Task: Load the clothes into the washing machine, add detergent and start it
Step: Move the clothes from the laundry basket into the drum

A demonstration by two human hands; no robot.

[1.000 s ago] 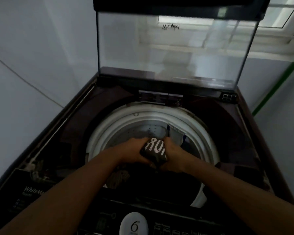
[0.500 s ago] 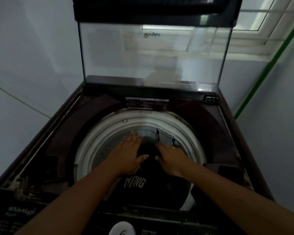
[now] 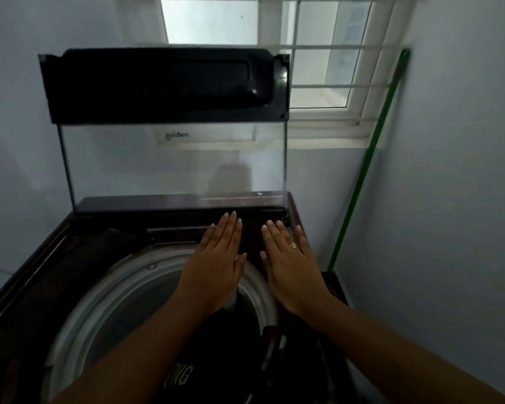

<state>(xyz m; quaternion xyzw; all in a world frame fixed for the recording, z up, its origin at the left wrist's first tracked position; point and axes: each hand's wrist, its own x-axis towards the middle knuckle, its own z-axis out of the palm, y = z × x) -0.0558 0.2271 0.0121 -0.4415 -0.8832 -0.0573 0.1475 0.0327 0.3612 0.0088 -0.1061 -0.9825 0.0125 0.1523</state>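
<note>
Room: a corner enclosed by pale blue-grey walls (image 3: 449, 199). A window (image 3: 318, 53) with white bars is set in the back wall, upper right

Green pole (image 3: 362, 176): leaned in the corner to the right of the machine, its top laid against the wall beside the window frame. Its lower end is hidden behind the machine

Washing machine (image 3: 27, 281): top-loading, dark maroon casing, viewed from above and in front

Lid (image 3: 172, 164): raised upright at the back, made up of a clear glass panel below and a black moulded section above. Small lettering on the glass is too blurred to be read

Tub ring (image 3: 105, 301): white, circular, exposed beneath the raised lid

Dark garment (image 3: 181, 377): lodged inside the drum at its near side, partly covered by the forearms. White printed letters ending in "NG" are shown on it. More dark cloth is seen at the right of the opening; the separate pieces cannot be told apart

Left hand (image 3: 216, 263): released, palm down, fingers straight and close together, nothing grasped. It is held over the rear of the tub ring, with the fingertips reaching the dark ledge below the lid. Whether the machine is touched cannot be told

Right hand (image 3: 292, 266): released likewise, palm down, fingers straight and slightly spread, nothing grasped. It is placed just beside the left hand, a narrow gap being kept between the two thumbs

Gold ring (image 3: 293, 245): worn on a finger of the right hand
</note>
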